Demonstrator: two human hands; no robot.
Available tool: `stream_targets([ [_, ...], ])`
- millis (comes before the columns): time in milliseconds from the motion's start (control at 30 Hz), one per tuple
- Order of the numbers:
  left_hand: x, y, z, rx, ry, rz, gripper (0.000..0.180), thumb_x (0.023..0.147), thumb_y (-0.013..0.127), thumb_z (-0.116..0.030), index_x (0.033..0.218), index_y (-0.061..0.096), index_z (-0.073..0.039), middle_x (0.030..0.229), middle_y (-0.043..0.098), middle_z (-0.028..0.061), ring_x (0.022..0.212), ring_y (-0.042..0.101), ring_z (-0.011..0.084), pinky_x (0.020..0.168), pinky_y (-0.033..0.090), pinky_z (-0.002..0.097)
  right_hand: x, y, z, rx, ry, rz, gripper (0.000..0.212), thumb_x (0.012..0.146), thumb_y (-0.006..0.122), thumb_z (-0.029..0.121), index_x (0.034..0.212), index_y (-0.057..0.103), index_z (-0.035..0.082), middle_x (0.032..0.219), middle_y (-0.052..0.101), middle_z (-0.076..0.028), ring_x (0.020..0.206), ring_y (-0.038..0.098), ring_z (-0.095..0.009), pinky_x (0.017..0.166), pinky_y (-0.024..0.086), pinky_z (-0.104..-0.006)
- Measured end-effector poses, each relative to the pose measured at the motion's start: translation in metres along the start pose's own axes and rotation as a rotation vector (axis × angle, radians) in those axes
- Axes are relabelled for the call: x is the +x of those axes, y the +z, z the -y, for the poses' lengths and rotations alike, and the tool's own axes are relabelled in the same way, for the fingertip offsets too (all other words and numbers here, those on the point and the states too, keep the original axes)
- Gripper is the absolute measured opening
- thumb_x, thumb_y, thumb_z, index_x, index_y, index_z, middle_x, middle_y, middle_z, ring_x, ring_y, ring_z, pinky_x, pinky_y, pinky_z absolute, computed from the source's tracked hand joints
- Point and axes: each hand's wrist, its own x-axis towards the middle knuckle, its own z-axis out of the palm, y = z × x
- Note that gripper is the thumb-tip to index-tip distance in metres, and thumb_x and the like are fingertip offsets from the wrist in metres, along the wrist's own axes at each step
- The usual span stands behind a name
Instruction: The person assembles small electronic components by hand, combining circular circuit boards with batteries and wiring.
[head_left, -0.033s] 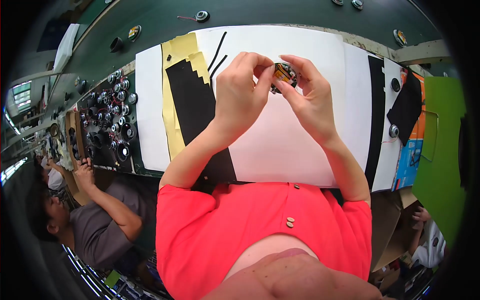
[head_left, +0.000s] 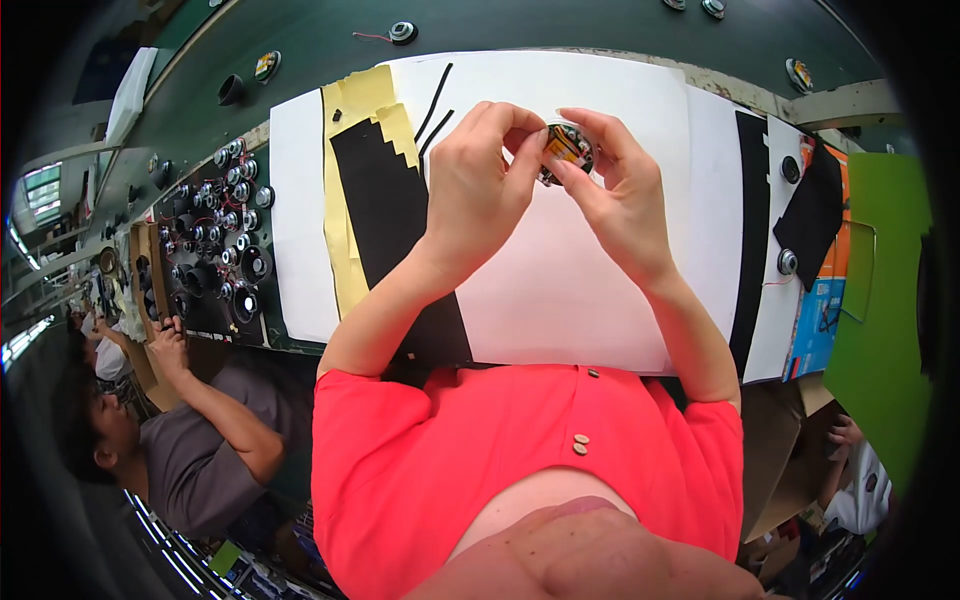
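Note:
Over the white sheet, a small round circuit board assembly point(head_left: 568, 148) with a yellow part on its face is held up between both hands. My right hand point(head_left: 628, 200) grips its rim, thumb on the near side and fingers curled round the far edge. The thumb and fingertips of my left hand point(head_left: 478, 190) are pinched together at its left edge. Whether a tiny piece sits in that pinch is hidden by the fingers.
White sheets point(head_left: 600, 270) cover the bench. Left lie a black foam sheet point(head_left: 385, 200) with a stepped edge, yellow paper point(head_left: 345, 255) and many small speakers point(head_left: 235, 220). A black strip point(head_left: 750, 240) and black cloth point(head_left: 812, 210) lie right. A co-worker point(head_left: 215, 430) sits at left.

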Motion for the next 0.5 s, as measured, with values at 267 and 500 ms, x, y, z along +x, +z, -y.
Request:
stream_targets([
  [267, -0.001, -0.001, 0.007, 0.051, 0.064, 0.038, 0.012, 0.091, 0.073, -0.009, 0.101, 0.068, -0.003, 0.087, 0.069, 0.0077, 0.069, 0.070, 0.0207, 0.058, 0.055, 0.0317, 0.003, -0.003, -0.006, 0.025, 0.057, 0.075, 0.042, 0.095, 0.070, 0.000, 0.135, 0.057, -0.004, 0.121, 0.066, -0.011, 0.109, 0.066, -0.016, 0.096, 0.056, -0.0291],
  [500, -0.007, 0.003, 0.012, 0.164, 0.141, -0.016, 0.012, 0.090, 0.074, -0.009, 0.099, 0.068, -0.004, 0.084, 0.068, 0.0072, 0.070, 0.069, 0.0219, 0.058, 0.054, 0.0328, 0.001, 0.001, -0.009, 0.073, 0.051, 0.025, 0.038, 0.092, 0.072, 0.003, 0.129, 0.063, 0.000, 0.108, 0.070, -0.009, 0.099, 0.066, -0.014, 0.091, 0.055, -0.0292],
])
